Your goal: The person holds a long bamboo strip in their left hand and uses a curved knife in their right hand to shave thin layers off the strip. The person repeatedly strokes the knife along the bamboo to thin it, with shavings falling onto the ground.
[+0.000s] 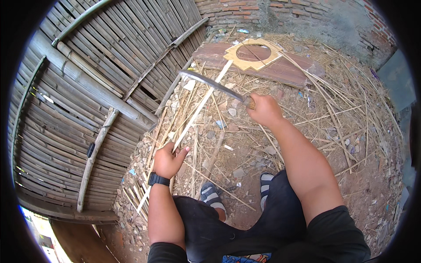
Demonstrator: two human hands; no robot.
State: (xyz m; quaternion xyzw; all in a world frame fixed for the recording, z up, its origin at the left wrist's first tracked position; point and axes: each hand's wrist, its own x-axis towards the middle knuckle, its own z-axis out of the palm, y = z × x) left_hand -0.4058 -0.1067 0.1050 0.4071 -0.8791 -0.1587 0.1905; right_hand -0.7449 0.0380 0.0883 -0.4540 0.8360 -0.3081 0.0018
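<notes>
The strip point(198, 111) slants from left of centre to the frame's upper middle. It looks light and springy, probably sharp-edged, best held low, clear of the knife point(210, 82). The left hand point(170, 160) curls its fingers round it there; the right hand's point(266, 110) fingers clasp the knife's handle, right of centre.

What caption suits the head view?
Right hand grips a curved knife, seen across a pale strip held in the left hand, above straw-littered ground.
</notes>
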